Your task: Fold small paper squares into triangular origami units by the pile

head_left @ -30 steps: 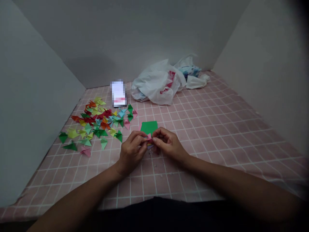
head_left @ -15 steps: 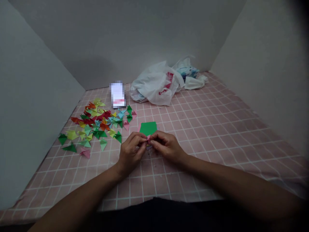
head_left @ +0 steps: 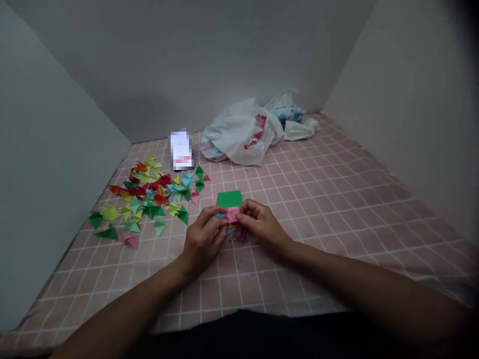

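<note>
While your left hand and right hand pinch pink paper, green sheet at twelve o'clock, folding seems underway; next likely needs precise creasing.

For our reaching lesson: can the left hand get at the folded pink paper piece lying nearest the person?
Probably yes: only checked pink cloth separates that piece from the left hand, which pinches another pink paper.

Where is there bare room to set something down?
The broadest bare cloth lies between the right arm, the white bag and the right wall; a smaller patch sits between left arm and folded papers. Crowded: among those papers, and by the paper stack, where left hand and right hand hold pink paper.
</note>
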A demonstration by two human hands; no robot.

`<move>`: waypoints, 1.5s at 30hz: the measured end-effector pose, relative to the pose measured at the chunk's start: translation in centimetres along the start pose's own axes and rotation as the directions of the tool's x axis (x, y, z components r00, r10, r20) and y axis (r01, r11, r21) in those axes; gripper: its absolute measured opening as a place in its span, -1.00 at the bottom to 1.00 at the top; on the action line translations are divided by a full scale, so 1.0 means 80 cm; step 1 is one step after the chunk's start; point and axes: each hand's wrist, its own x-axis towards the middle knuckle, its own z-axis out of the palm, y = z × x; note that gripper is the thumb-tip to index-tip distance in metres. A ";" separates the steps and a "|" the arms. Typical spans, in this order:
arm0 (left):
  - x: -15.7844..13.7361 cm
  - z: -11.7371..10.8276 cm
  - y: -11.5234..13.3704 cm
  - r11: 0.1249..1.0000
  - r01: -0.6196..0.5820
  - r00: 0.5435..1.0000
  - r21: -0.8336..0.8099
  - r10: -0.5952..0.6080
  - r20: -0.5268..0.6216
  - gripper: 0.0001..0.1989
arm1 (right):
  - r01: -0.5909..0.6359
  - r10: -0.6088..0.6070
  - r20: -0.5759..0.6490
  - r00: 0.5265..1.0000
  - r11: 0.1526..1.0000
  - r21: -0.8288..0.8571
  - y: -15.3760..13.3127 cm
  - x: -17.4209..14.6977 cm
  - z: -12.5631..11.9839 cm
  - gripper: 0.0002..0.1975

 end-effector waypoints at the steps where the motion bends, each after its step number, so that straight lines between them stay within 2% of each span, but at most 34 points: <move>1: -0.001 0.000 0.000 1.000 -0.010 1.000 0.000 0.010 0.014 -0.86 | 0.002 -0.002 0.010 1.000 1.000 -0.010 0.000 0.000 0.000 -0.78; 7: 0.000 -0.002 0.001 0.998 -0.015 1.000 -0.058 0.016 0.023 -0.86 | 0.018 -0.017 0.007 1.000 0.998 -0.065 0.002 0.001 -0.003 -0.73; 14: 0.000 -0.002 -0.006 0.983 0.064 0.997 -0.170 -0.070 -0.029 -0.85 | -0.004 0.005 0.030 1.000 1.000 -0.030 0.004 0.008 -0.007 -0.74; 17: -0.002 -0.001 -0.009 0.966 0.131 0.990 -0.222 -0.140 -0.027 -0.88 | -0.011 0.011 0.020 1.000 1.000 -0.023 0.001 0.007 -0.005 -0.78; 19: -0.003 0.000 -0.010 0.929 0.215 0.973 -0.301 -0.230 -0.012 -0.91 | -0.004 0.004 0.026 1.000 1.000 0.002 -0.002 0.006 -0.004 -0.78; 21: -0.004 0.001 -0.012 0.846 0.328 0.935 -0.420 -0.354 0.017 -0.95 | 0.000 -0.001 0.050 0.999 1.000 0.022 -0.004 0.005 -0.004 -0.77; 24: -0.003 0.002 -0.014 0.615 0.494 0.834 -0.615 -0.535 0.136 -0.92 | -0.024 0.020 0.126 0.992 0.999 0.030 -0.005 0.003 -0.004 -0.74; 26: 0.000 0.001 -0.015 0.446 0.566 0.771 -0.693 -0.583 0.255 -0.85 | -0.062 0.053 0.183 0.982 0.997 0.044 -0.006 0.000 -0.004 -0.72; 28: 0.003 0.000 -0.016 0.339 0.580 0.742 -0.741 -0.595 0.308 -0.81 | -0.087 0.074 0.198 0.977 0.995 0.058 -0.006 -0.003 -0.003 -0.75; 33: 0.008 0.002 -0.014 0.204 0.563 0.707 -0.801 -0.620 0.339 -0.73 | -0.053 0.049 0.134 0.990 0.998 0.029 -0.008 -0.007 -0.003 -0.78; 39: 0.003 0.008 -0.011 0.117 0.589 0.690 -0.800 -0.588 0.422 -0.80 | -0.057 0.051 0.186 0.981 0.998 0.025 -0.007 -0.008 -0.001 -0.77; 45: 0.007 0.005 -0.005 -0.018 0.636 0.628 -0.772 -0.569 0.531 -0.79 | -0.094 0.082 0.173 0.981 0.994 0.060 -0.007 -0.009 -0.001 -0.73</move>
